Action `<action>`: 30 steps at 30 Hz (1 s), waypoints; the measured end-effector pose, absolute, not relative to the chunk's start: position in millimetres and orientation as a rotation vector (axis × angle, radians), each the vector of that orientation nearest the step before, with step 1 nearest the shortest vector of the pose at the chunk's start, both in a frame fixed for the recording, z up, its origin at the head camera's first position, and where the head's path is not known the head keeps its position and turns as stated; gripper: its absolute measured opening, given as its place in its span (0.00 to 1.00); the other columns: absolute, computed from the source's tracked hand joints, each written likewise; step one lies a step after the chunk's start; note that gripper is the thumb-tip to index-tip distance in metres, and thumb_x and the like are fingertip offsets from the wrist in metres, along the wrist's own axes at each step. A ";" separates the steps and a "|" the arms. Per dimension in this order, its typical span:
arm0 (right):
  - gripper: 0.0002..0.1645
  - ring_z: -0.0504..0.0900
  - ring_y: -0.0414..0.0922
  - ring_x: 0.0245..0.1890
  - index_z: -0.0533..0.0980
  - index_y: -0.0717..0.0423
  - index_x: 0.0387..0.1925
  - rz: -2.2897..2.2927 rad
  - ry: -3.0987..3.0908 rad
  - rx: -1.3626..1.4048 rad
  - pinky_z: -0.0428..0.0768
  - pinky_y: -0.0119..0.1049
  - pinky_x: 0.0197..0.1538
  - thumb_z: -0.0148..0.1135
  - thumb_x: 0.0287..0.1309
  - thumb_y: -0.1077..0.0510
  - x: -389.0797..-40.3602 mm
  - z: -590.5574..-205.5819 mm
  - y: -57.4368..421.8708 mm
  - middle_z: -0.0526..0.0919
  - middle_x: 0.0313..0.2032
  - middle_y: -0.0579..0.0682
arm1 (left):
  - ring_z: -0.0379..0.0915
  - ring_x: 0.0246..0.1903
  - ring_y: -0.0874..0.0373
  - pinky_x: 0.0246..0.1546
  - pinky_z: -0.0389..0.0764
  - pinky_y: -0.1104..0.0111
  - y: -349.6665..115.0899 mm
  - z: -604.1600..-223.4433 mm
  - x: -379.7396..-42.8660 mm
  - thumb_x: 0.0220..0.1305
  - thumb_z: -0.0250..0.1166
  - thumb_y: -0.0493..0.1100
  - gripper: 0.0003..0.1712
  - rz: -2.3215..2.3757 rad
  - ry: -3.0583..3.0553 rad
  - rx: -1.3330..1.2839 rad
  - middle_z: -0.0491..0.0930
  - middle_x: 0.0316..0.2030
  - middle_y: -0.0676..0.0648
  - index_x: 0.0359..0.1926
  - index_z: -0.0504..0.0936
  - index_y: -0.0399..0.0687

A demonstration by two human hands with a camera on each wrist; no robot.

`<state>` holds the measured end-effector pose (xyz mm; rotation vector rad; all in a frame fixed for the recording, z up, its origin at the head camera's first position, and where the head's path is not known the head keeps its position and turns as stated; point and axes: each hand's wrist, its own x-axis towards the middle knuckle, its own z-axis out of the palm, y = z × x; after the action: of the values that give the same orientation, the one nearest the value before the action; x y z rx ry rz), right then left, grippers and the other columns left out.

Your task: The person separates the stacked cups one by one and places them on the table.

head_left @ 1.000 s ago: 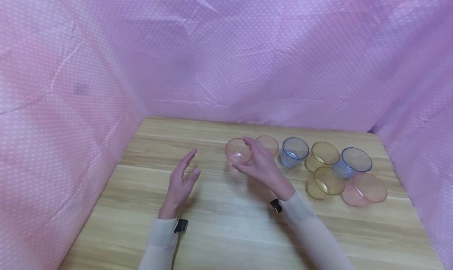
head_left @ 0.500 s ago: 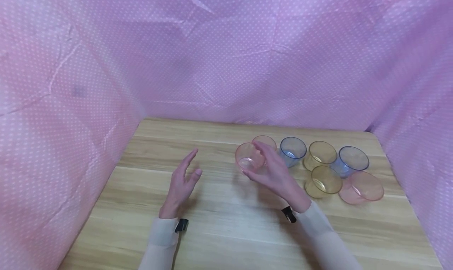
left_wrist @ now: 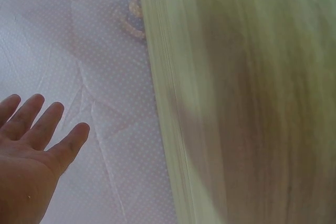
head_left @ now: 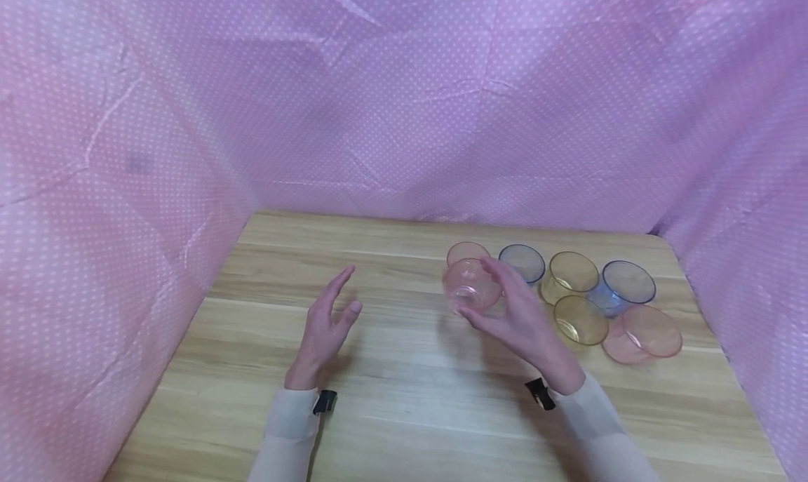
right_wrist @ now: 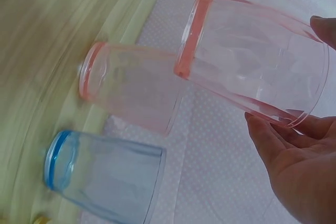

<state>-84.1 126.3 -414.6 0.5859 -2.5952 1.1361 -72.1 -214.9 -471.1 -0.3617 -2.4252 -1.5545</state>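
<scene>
A clear pink cup point(head_left: 470, 285) is pinched near its rim between the thumb and fingers of my right hand point(head_left: 520, 320). In the right wrist view this cup point(right_wrist: 257, 56) is upright and raised off the wooden table, its rim by the fingertips point(right_wrist: 254, 121). Behind it stands another pink cup point(head_left: 466, 249), partly hidden by the held one in the head view. To the right, a blue cup point(head_left: 519, 257) is partly covered by my right hand. My left hand point(head_left: 325, 327) hovers over the left of the table, fingers extended, holding nothing.
Further right on the wooden table point(head_left: 391, 398) stand a yellow cup point(head_left: 571, 278) and a blue cup point(head_left: 628, 282). Nearer are another yellow cup point(head_left: 581, 320) and a pink cup point(head_left: 644, 335). Pink dotted cloth point(head_left: 391, 117) hangs around the table.
My right hand has carried the pink cup rightward and slightly toward me, so it now overlaps the pink cup behind. My left hand has stayed in place.
</scene>
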 end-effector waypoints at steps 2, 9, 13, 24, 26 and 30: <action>0.55 0.76 0.61 0.62 0.67 0.66 0.71 1.134 -2.588 0.579 0.76 0.62 0.65 0.84 0.47 0.49 -83.0 -416.3 130.4 0.76 0.63 0.64 | 0.56 0.76 0.43 0.75 0.57 0.37 -214.7 -470.7 -72.1 0.75 0.60 0.53 0.36 -1.557 -2.424 -0.365 0.63 0.76 0.43 0.78 0.65 0.49; 0.54 0.78 0.62 0.60 0.67 0.67 0.70 1.122 -2.560 0.563 0.79 0.62 0.62 0.85 0.46 0.51 -79.6 -422.3 143.2 0.76 0.64 0.64 | 0.56 0.76 0.42 0.74 0.57 0.37 -213.4 -469.3 -72.5 0.75 0.61 0.49 0.35 -1.542 -2.431 -0.368 0.64 0.76 0.42 0.78 0.65 0.48; 0.54 0.78 0.62 0.60 0.67 0.67 0.70 1.096 -2.576 0.550 0.79 0.62 0.62 0.84 0.47 0.52 -77.2 -425.8 151.1 0.75 0.65 0.63 | 0.57 0.76 0.42 0.74 0.57 0.36 -213.1 -469.1 -73.5 0.75 0.60 0.49 0.35 -1.532 -2.439 -0.366 0.64 0.76 0.42 0.78 0.64 0.47; 0.52 0.73 0.63 0.65 0.66 0.67 0.71 0.983 -2.651 0.541 0.77 0.66 0.62 0.81 0.49 0.53 -70.5 -437.6 167.8 0.71 0.69 0.64 | 0.56 0.76 0.42 0.74 0.57 0.35 -212.9 -469.9 -73.4 0.75 0.59 0.52 0.36 -1.533 -2.467 -0.353 0.63 0.77 0.45 0.79 0.64 0.49; 0.51 0.74 0.63 0.64 0.66 0.67 0.70 0.970 -2.670 0.534 0.79 0.66 0.59 0.81 0.49 0.53 -70.0 -440.1 170.3 0.71 0.68 0.64 | 0.56 0.76 0.42 0.74 0.56 0.35 -213.0 -470.4 -73.6 0.75 0.60 0.50 0.36 -1.537 -2.469 -0.351 0.63 0.77 0.45 0.79 0.64 0.49; 0.50 0.75 0.63 0.62 0.67 0.68 0.69 0.930 -2.682 0.537 0.82 0.66 0.56 0.80 0.49 0.53 -70.3 -444.5 174.3 0.73 0.65 0.66 | 0.55 0.76 0.42 0.74 0.56 0.35 -212.8 -470.8 -73.8 0.74 0.60 0.46 0.35 -1.540 -2.473 -0.352 0.63 0.77 0.44 0.79 0.64 0.48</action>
<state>-70.3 174.3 -444.5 0.5373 -2.6816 0.9301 -73.8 -212.8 -470.8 -0.3521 -2.4731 -1.5403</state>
